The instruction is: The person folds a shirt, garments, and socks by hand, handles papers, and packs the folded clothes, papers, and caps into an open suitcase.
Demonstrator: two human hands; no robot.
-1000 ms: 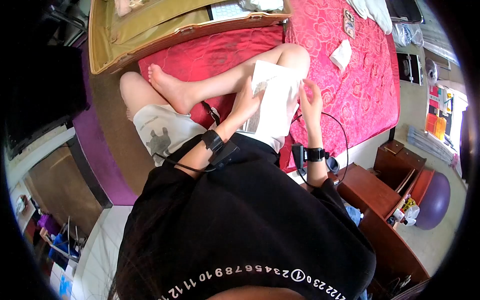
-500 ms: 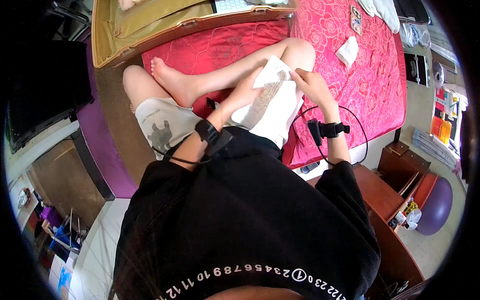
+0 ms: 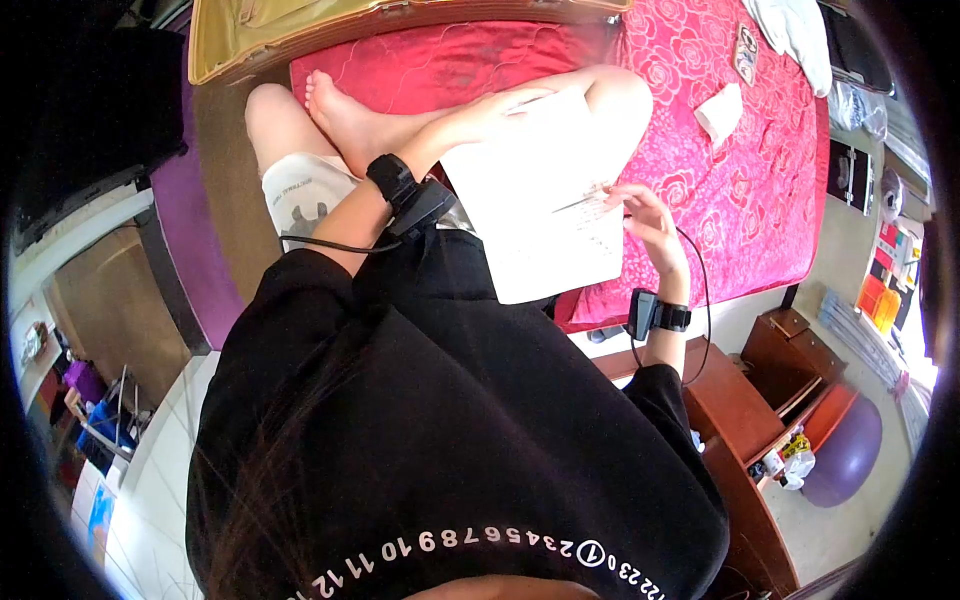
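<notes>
A large white sheet of paper point(image 3: 540, 240) with faint markings lies spread over my lap. Its far edge is under my left hand point(image 3: 508, 108), whose fingers are closed on it and partly hidden in the bright glare. By the right edge of the sheet is my right hand point(image 3: 648, 215), fingers bent and apart, with the fingertips at the paper. A thin dark line runs across the sheet just beside those fingertips; whether it is a slim object or a crease I cannot tell. Both wrists wear black straps with cables.
An open tan suitcase point(image 3: 400, 35) stands at the far side. On the red rose-patterned bed cover point(image 3: 760, 180) lie a crumpled white tissue point(image 3: 720, 113), a small patterned item point(image 3: 745, 53) and white cloth point(image 3: 795, 40). Brown wooden furniture point(image 3: 730, 400) and a purple ball point(image 3: 845, 455) are at right.
The paper, folded smaller before, is now opened out toward my body. My left hand has moved farther out along its far edge; my right hand has come lower and its fingers have spread.
</notes>
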